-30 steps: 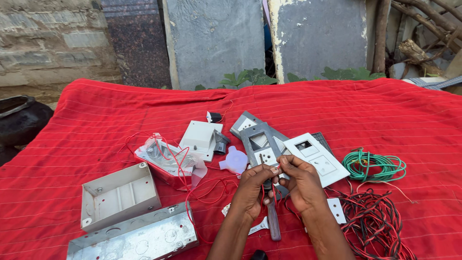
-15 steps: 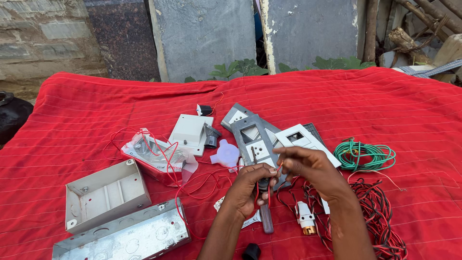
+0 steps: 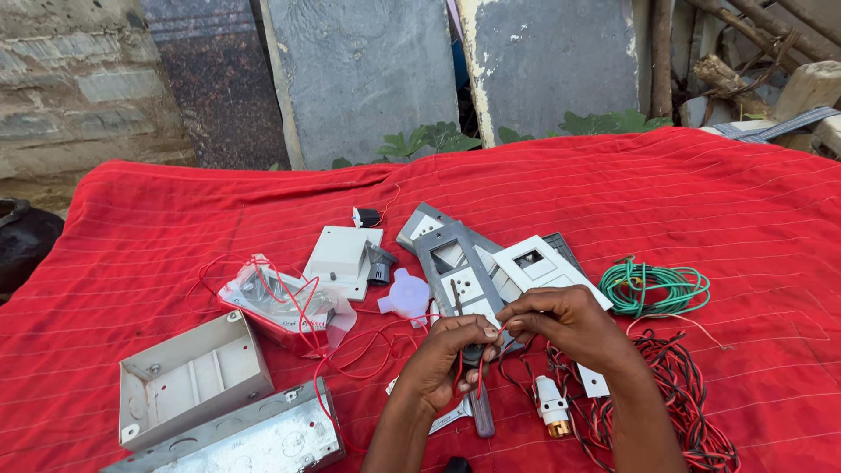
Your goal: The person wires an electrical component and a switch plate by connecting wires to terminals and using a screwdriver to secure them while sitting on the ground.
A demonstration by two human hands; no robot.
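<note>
We pinched a red wire (image 3: pixel 477 372) between both hands, just below the grey plate (image 3: pixel 460 276); the left hand (image 3: pixel 447 359) also gripped a screwdriver (image 3: pixel 481 412), the right hand (image 3: pixel 565 320) pulled. We judged a short, taut grip best.

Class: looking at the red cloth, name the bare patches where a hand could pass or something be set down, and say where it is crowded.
Free: the red cloth behind the white plate, and the far right past the green wire coil. Crowded: the centre, around both hands, switch frames, boxes and red-black wire.
</note>
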